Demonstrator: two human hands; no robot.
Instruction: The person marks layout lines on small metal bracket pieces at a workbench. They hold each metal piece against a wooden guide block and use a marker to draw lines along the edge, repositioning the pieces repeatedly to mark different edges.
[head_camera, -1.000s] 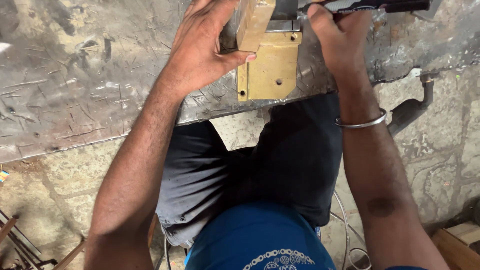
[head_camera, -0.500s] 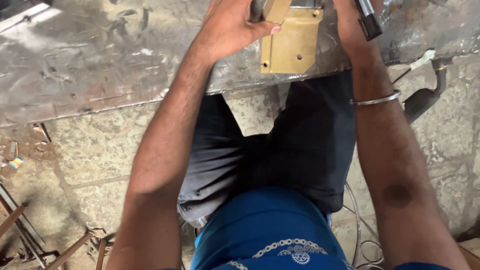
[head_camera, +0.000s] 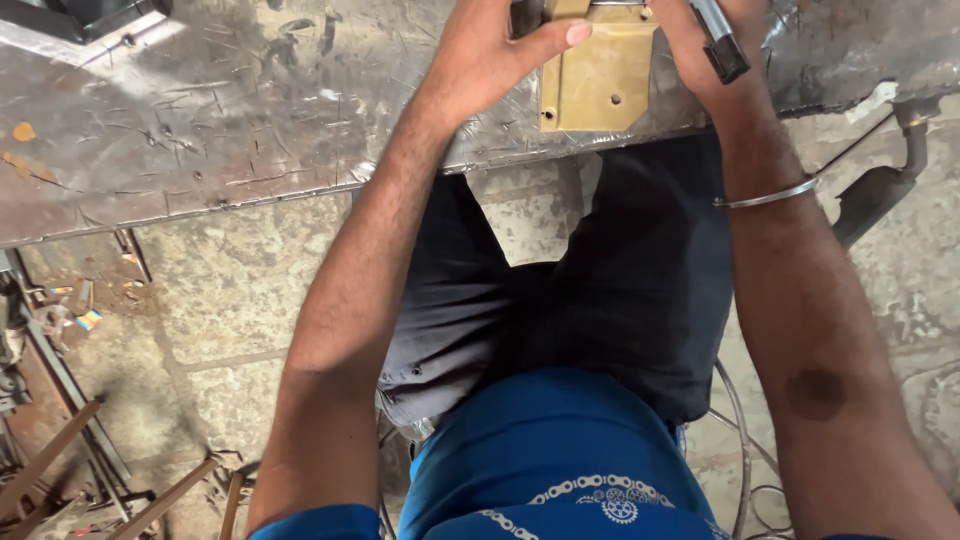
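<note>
Left hand (head_camera: 490, 55) gripped brass plate (head_camera: 597, 80) at edge of scratched steel counter (head_camera: 230, 110); right hand (head_camera: 715, 50) clutched dark tool (head_camera: 722, 40).

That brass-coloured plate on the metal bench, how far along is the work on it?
Done: the brass-coloured plate already has small holes and lies at the bench edge. In hand: the left hand steadies it while the right hand holds a dark tool. What remains cannot be seen.
</note>
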